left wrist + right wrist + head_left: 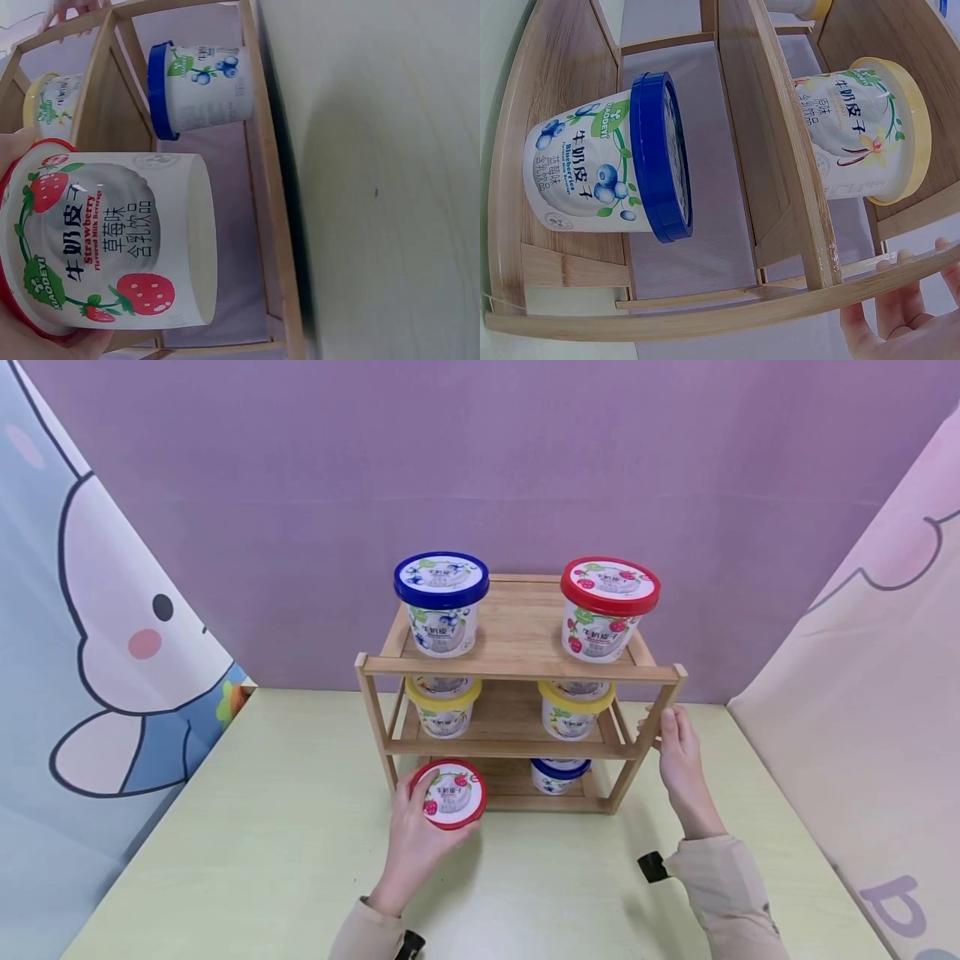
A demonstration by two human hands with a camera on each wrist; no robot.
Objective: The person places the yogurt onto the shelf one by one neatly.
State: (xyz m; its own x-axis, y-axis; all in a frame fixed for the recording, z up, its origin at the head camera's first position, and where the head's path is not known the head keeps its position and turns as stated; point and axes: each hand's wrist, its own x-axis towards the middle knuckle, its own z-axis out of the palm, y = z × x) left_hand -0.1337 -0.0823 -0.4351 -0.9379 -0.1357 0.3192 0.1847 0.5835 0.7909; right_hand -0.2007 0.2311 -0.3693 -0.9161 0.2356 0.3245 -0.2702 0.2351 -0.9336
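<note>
My left hand (416,843) grips a strawberry milk tub (454,800) by its red lid, in front of the bottom shelf on the left. In the left wrist view that tub (127,240) shows its printed side, apart from the rack. My right hand (684,768) holds the right front post of the three-tier wooden rack (517,670); in the right wrist view its fingers (904,300) reach round the post. On the bottom shelf's right side stands a blueberry tub (555,777) with a blue lid.
On the top shelf are a blue-lidded tub (442,610) at left and a red-lidded tub (606,610) at right. Two yellow-lidded tubs, one left (444,710) and one right (573,714), occupy the middle shelf. A purple backdrop (480,468) hangs behind the table (285,827).
</note>
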